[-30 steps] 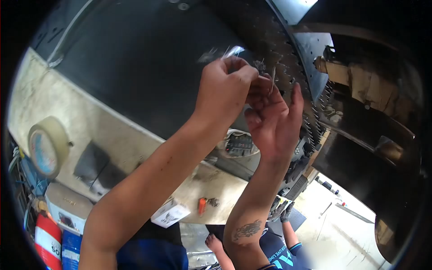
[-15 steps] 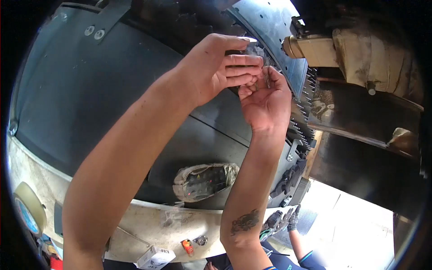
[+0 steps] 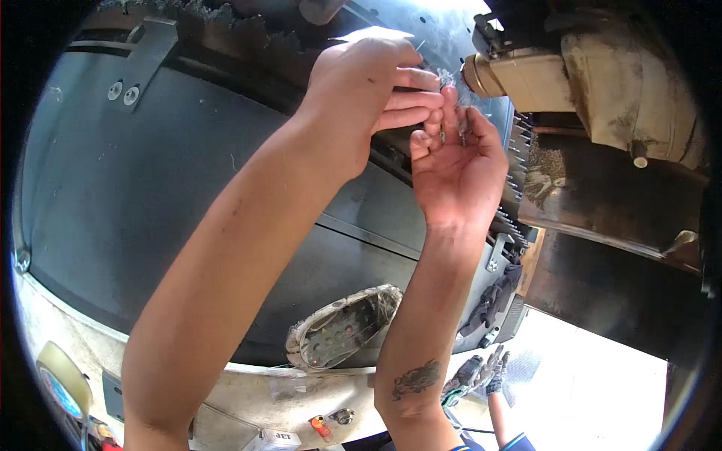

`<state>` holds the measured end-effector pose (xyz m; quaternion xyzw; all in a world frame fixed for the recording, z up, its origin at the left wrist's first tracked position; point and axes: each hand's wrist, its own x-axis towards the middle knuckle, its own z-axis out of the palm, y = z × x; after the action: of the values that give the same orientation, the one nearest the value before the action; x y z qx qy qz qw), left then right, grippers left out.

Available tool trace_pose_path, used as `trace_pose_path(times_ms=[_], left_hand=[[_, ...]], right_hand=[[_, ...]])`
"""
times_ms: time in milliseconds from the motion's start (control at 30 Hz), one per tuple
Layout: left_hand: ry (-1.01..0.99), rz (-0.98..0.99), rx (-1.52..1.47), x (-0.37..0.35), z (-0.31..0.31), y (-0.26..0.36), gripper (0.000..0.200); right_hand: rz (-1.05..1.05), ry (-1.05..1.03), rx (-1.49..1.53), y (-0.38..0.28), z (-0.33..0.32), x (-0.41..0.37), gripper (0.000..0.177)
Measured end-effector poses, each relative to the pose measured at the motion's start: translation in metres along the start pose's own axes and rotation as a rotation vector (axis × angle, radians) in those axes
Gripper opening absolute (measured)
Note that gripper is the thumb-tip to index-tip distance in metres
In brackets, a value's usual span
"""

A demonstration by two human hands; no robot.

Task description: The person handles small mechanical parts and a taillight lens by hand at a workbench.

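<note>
My left hand (image 3: 368,90) reaches up over the machine edge, its thumb apart and its fingers stretched toward my right hand (image 3: 459,169), their tips meeting its fingertips. My right palm faces up with the fingers curled; a small, shiny thing (image 3: 462,134) shows between thumb and fingers, too small to name. Pale wispy strands (image 3: 445,77) stand at the fingertips of both hands. Behind them lies a blue-grey metal plate (image 3: 432,37), with a row of metal pins (image 3: 519,146) along its right side.
A control panel in a worn plastic cover (image 3: 346,331) lies below my arms on the dark machine panel (image 3: 150,195). On the pale rim are a tape roll (image 3: 64,379), a JET box (image 3: 278,438) and an orange lighter (image 3: 320,427). Another person's gloved hand (image 3: 495,376) is at lower right.
My right hand has opened out somewhat, showing more palm and the small shiny thing. My left hand has shifted slightly up. The view has tilted, so the surroundings sit differently.
</note>
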<state>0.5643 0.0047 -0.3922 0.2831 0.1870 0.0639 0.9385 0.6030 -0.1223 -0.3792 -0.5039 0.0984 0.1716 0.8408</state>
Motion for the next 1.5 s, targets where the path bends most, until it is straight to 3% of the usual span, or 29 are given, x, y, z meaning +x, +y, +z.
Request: trace_pose_path(times_ms=[300,400,467,500,567,600,667,767,900,967,1500], left_hand=[[0.063,0.045,-0.009,-0.002,-0.007,0.003,0.025],[-0.081,0.102,-0.064,-0.001,-0.010,0.007,0.024],[0.047,-0.133,-0.199,0.000,-0.006,0.014,0.024],[0.048,-0.134,-0.198,0.008,-0.017,0.005,0.024],[-0.681,0.395,-0.170,0.018,-0.034,-0.006,0.029],[-0.680,0.394,-0.169,0.014,-0.029,-0.003,0.029],[-0.086,-0.085,-0.244,0.004,-0.014,0.008,0.027],[-0.234,0.057,-0.249,0.003,-0.022,-0.002,0.027],[-0.235,0.062,-0.208,0.002,-0.017,0.002,0.029],[-0.061,-0.042,-0.132,0.002,-0.009,0.007,0.030],[-0.011,-0.100,-0.191,-0.008,0.003,0.019,0.032]], right_hand=[[-0.009,-0.066,0.074,0.004,0.004,0.000,0.014],[-0.007,-0.068,0.110,0.002,0.005,-0.001,0.014],[0.001,-0.107,0.143,0.000,0.004,-0.001,0.013],[0.003,-0.105,0.143,0.000,0.005,-0.001,0.013],[-0.017,-0.069,0.139,-0.002,0.008,-0.003,0.013],[-0.016,-0.068,0.140,-0.002,0.008,-0.003,0.013],[-0.015,-0.072,0.149,-0.002,0.007,-0.001,0.012],[-0.036,-0.061,0.149,-0.001,0.006,0.000,0.012],[-0.006,-0.116,0.181,-0.002,0.000,0.002,0.013],[-0.013,-0.134,0.187,-0.003,0.000,0.002,0.014],[0.008,-0.221,0.224,-0.005,-0.003,0.005,0.016]])
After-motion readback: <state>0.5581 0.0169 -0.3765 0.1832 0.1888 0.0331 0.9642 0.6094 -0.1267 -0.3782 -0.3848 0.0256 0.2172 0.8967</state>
